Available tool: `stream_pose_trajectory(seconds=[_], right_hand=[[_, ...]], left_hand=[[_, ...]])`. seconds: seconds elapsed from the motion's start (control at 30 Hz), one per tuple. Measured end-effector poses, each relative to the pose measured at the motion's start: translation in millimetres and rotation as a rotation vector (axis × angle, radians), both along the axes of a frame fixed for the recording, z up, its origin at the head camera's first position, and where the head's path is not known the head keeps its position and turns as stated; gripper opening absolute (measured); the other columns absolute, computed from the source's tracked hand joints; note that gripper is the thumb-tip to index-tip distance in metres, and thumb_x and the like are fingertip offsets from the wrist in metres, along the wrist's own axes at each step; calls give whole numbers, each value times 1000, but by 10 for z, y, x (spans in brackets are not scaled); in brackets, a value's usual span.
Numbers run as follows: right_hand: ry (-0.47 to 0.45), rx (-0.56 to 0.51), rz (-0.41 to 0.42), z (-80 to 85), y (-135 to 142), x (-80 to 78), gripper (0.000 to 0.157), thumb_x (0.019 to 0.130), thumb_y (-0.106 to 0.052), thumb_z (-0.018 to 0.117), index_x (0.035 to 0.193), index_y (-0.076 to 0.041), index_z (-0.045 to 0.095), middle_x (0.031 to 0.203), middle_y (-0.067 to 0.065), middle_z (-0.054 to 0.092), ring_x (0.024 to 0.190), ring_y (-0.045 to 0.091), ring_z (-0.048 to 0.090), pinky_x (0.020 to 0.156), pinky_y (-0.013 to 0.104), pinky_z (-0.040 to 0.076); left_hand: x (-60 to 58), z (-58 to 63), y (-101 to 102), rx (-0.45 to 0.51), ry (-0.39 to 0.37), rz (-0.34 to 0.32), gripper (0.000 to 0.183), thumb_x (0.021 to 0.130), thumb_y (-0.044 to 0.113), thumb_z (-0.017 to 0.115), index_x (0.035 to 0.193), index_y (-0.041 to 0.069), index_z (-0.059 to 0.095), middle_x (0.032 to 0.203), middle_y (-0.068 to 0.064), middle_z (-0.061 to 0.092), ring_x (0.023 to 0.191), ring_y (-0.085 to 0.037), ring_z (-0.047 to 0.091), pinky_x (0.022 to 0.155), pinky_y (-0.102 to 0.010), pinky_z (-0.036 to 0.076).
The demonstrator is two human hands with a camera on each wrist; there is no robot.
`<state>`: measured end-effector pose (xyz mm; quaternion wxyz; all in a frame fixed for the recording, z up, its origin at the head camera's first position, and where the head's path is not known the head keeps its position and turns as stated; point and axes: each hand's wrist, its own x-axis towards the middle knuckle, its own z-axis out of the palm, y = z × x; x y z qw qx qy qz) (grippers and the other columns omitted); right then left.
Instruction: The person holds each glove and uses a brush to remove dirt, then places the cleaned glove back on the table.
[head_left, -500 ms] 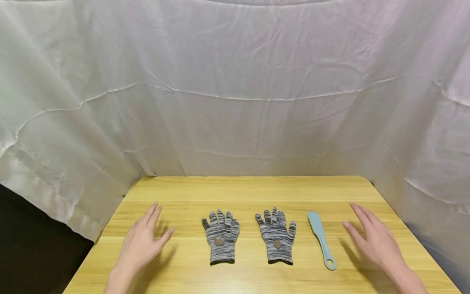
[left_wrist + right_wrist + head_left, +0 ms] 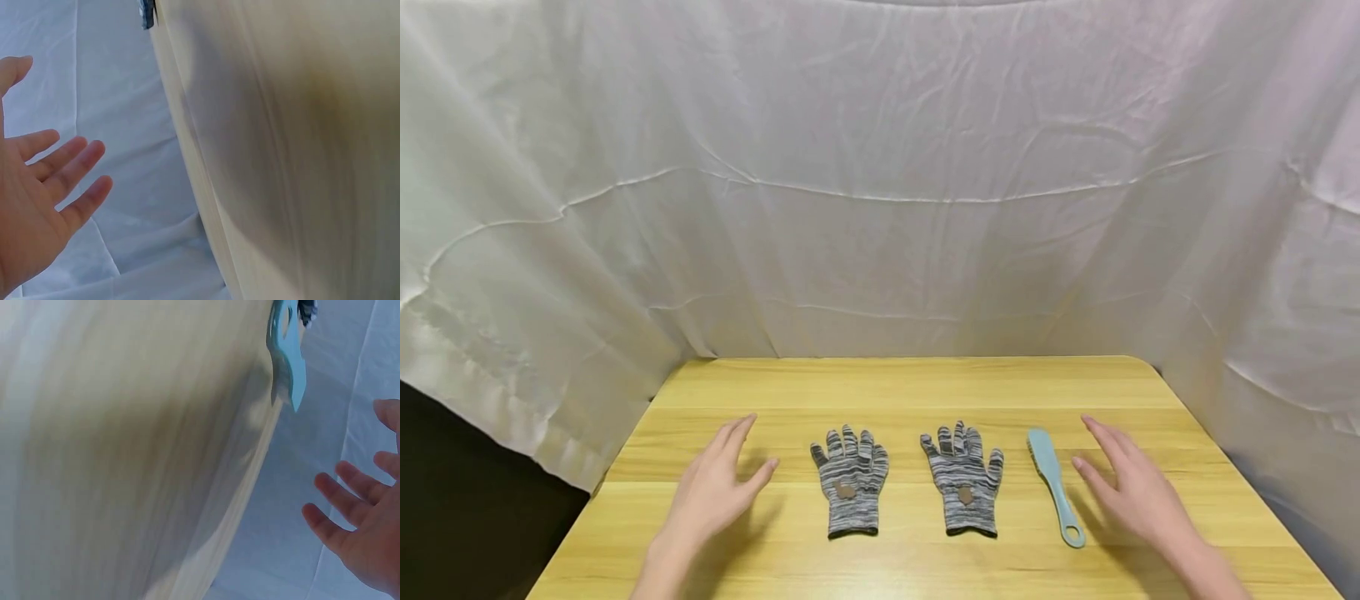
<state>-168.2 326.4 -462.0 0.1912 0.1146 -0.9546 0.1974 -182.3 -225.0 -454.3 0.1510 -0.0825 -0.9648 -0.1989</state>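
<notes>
Two grey-and-black knitted gloves lie flat on the table, cuffs toward me: the left glove (image 2: 856,479) and the right glove (image 2: 962,477), each with a brown patch. To their right lies a light blue brush (image 2: 1055,483), bristles facing left and a hole in its handle end. My left hand (image 2: 715,483) hovers left of the gloves, fingers spread and holding nothing. Just right of the brush, apart from it, my right hand (image 2: 1138,492) is also in the air with relaxed fingers and nothing in it. The right wrist view shows the brush (image 2: 289,356) beyond that hand's fingertips.
The wooden table (image 2: 910,387) has rounded far corners. A pale curtain (image 2: 880,250) hangs behind it and along both sides. A dark area (image 2: 467,500) shows at the lower left, beyond the table's edge.
Both hands have moved inward, the left one to the right toward the gloves and the right one to the left toward the brush. Gloves and brush stay where they were.
</notes>
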Motion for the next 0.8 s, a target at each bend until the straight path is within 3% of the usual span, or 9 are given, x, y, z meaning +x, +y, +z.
stream_pose_trajectory(seconds=[0.17,0.33,0.63,0.8], right_hand=[[-63,10,20,-60,-90,18,66,93,-40,57,150,-23,29,138,20,45,119,46,46,87,67,39],[-138,16,25,-111,-131,13,66,93,-47,54,150,-26,27,139,18,45,119,45,47,87,68,40],[-220,66,27,-177,-147,-25,67,92,-48,54,149,-23,30,138,19,46,117,43,50,88,64,43],[-278,65,45,-193,-158,-40,68,91,-44,59,148,-19,33,134,19,47,106,35,59,82,56,50]], left_hand=[[-18,-13,100,2,-1,-17,80,85,66,51,147,19,35,139,-9,46,110,-35,57,85,-57,48],[-39,-67,195,4,14,-62,77,84,61,58,146,22,36,136,-3,49,105,-29,60,81,-51,52],[-84,-162,375,-80,-6,-142,77,81,56,64,145,23,38,127,0,53,89,-21,61,68,-38,54],[-84,-159,461,-130,-36,-174,78,81,58,63,146,23,38,128,0,53,96,-21,61,78,-40,53]])
